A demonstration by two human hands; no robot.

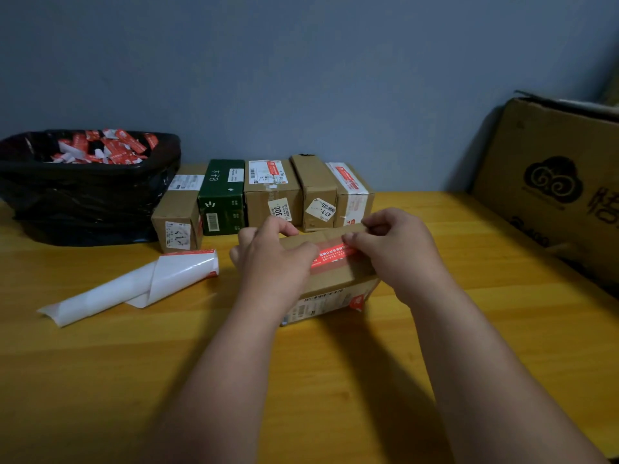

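A small cardboard box [338, 283] lies on the yellow wooden table [301, 380], with a red sticker strip [330, 255] across its top. My left hand [271, 259] rests on the box's left side, fingers curled over its top edge. My right hand [398, 249] is at the box's right end, and its thumb and fingers pinch the right end of the red sticker. A shipping label shows on the box's near face.
A row of several small parcels [268, 195] stands at the wall behind the box. A bin with a black bag [83, 195] holds red and white scraps at far left. A curled white backing sheet [134, 286] lies left. A large carton [549, 182] leans at right.
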